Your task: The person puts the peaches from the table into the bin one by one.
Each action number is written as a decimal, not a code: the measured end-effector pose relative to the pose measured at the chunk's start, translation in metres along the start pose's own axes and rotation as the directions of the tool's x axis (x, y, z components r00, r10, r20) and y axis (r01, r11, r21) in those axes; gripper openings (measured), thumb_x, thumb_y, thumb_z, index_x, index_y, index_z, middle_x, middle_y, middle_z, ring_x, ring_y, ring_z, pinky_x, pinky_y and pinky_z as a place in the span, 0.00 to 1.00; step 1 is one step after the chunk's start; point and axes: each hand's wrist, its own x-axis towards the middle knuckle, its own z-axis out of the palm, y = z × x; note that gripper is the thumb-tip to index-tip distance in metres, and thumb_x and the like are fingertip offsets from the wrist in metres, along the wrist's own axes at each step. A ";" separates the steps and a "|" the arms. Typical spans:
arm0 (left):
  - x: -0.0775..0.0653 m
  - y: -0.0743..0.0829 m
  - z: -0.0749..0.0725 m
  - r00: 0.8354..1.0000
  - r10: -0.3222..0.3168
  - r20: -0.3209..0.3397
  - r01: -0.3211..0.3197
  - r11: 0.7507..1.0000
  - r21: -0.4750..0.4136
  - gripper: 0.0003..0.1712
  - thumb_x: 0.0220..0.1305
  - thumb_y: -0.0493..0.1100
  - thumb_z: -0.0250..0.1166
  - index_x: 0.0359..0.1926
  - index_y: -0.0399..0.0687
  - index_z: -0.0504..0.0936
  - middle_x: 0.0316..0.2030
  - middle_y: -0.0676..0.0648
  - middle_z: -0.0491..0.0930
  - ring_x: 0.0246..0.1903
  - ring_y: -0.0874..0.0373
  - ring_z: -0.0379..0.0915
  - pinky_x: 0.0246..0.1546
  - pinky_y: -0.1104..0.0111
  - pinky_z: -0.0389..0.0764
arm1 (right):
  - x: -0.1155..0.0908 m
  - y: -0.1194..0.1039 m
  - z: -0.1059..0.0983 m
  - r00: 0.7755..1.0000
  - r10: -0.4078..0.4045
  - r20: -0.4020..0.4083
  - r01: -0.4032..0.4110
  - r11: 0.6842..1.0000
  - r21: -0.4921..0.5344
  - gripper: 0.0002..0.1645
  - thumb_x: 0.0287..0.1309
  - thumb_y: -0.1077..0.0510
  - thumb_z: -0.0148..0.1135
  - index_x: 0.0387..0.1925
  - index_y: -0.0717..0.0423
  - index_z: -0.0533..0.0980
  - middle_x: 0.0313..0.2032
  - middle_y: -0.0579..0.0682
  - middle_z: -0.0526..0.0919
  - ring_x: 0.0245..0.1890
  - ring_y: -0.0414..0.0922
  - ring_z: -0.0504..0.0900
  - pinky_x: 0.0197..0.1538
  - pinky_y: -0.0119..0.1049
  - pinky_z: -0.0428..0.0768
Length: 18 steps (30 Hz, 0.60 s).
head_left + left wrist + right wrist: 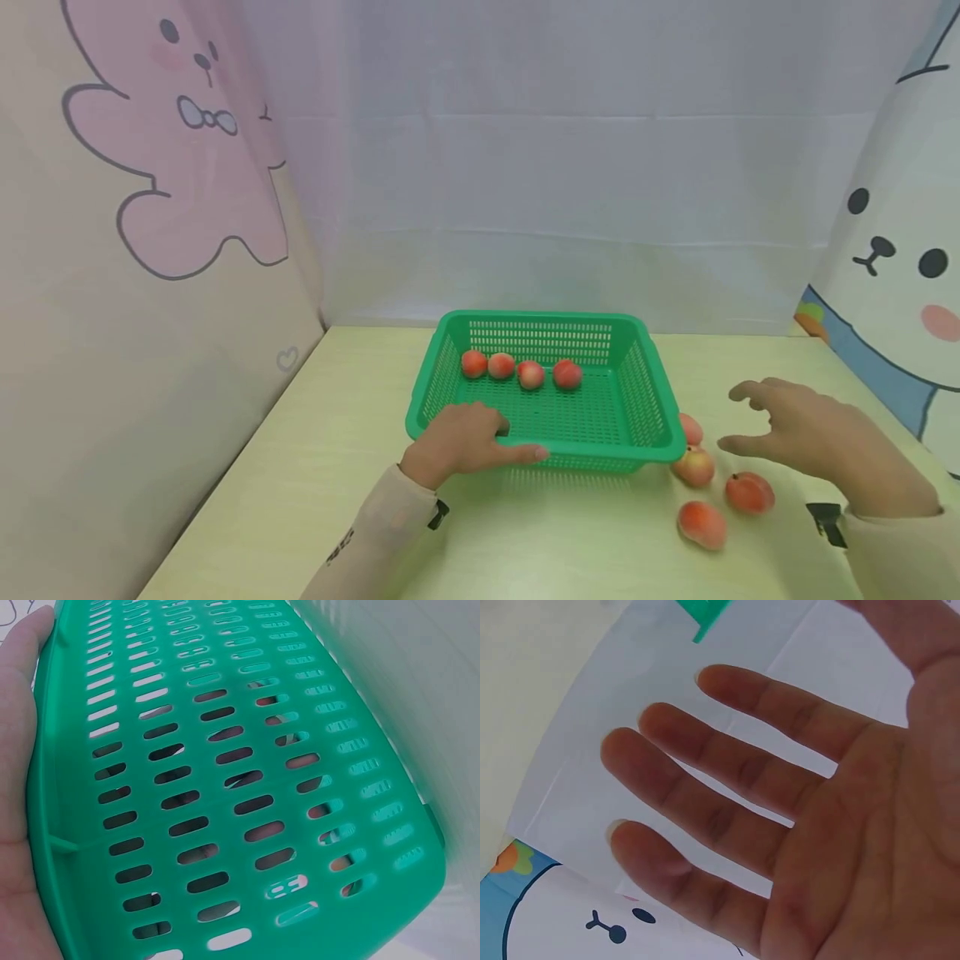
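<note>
A green plastic basket [592,454] with slotted walls stands on the table. Its near rim is held by my left hand [465,446], fingers over the edge and thumb stretched along the rim. The left wrist view has the basket's slotted outer wall [247,802] up close, with part of the hand along the rim. Several red-orange peaches lie in a row toward the basket's back, among them a peach [567,374]. Over the table to the right hovers my right hand [817,429], fingers spread and palm bare in the right wrist view. Below and left of it lie more peaches, including one [750,492].
Another peach [702,525] rests nearest me on the pale table [300,500]. One more peach [693,467] sits close against the basket's right front corner, with a partly covered one behind it. White curtains [525,192] with cartoon animals enclose the back and sides.
</note>
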 end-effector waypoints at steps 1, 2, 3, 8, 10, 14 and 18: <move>0.001 0.000 0.000 1.000 0.001 0.000 -0.001 1.000 -0.002 0.42 0.60 0.86 0.59 0.18 0.58 0.59 0.16 0.59 0.52 0.19 0.64 0.47 0.24 0.65 0.54 | 0.000 0.002 0.002 1.000 0.003 0.022 -0.003 1.000 0.004 0.44 0.54 0.37 0.81 0.57 0.66 0.78 0.44 0.64 0.85 0.43 0.64 0.85 0.36 0.63 0.81; 0.001 0.000 0.001 1.000 0.002 0.000 -0.002 1.000 -0.003 0.42 0.60 0.86 0.59 0.18 0.58 0.59 0.16 0.59 0.52 0.19 0.64 0.47 0.24 0.65 0.54 | 0.000 0.004 0.004 0.999 0.005 0.049 -0.006 1.000 0.011 0.44 0.54 0.37 0.81 0.57 0.66 0.78 0.44 0.64 0.85 0.44 0.64 0.85 0.37 0.63 0.81; 0.001 0.000 0.001 1.000 0.002 0.000 -0.002 1.000 -0.005 0.42 0.60 0.86 0.59 0.18 0.58 0.59 0.16 0.59 0.52 0.19 0.64 0.47 0.24 0.65 0.54 | 0.000 0.005 0.006 0.997 0.008 0.078 -0.010 1.000 0.018 0.44 0.54 0.37 0.81 0.57 0.67 0.78 0.44 0.65 0.85 0.44 0.64 0.85 0.38 0.64 0.81; 0.002 0.001 0.001 1.000 -0.002 -0.005 0.002 1.000 -0.003 0.42 0.59 0.86 0.60 0.17 0.58 0.59 0.16 0.60 0.52 0.18 0.64 0.47 0.23 0.65 0.54 | 0.004 0.014 0.016 0.976 0.024 0.218 -0.042 0.996 0.078 0.41 0.53 0.40 0.81 0.56 0.65 0.78 0.44 0.65 0.84 0.44 0.62 0.84 0.40 0.63 0.81; 0.002 0.001 0.001 1.000 -0.003 -0.007 0.003 1.000 -0.002 0.42 0.59 0.86 0.60 0.17 0.58 0.59 0.16 0.59 0.52 0.18 0.64 0.47 0.23 0.65 0.54 | 0.005 0.016 0.021 0.964 0.022 0.264 -0.052 0.993 0.107 0.38 0.54 0.42 0.80 0.55 0.65 0.77 0.44 0.66 0.84 0.43 0.62 0.84 0.40 0.62 0.81; 0.001 0.001 0.001 1.000 -0.005 -0.004 0.005 1.000 -0.005 0.42 0.59 0.86 0.60 0.17 0.58 0.60 0.16 0.59 0.53 0.18 0.64 0.48 0.23 0.65 0.55 | 0.006 0.019 0.030 0.939 0.025 0.343 -0.085 0.984 0.159 0.32 0.55 0.48 0.77 0.53 0.64 0.77 0.43 0.66 0.82 0.43 0.61 0.83 0.42 0.61 0.81; 0.001 0.000 0.001 1.000 -0.005 -0.005 0.005 1.000 -0.003 0.42 0.59 0.86 0.60 0.18 0.58 0.61 0.16 0.59 0.54 0.18 0.63 0.49 0.23 0.65 0.56 | 0.006 0.022 0.037 0.921 0.043 0.386 -0.123 0.975 0.184 0.28 0.50 0.54 0.74 0.51 0.62 0.78 0.43 0.65 0.81 0.43 0.59 0.82 0.43 0.61 0.81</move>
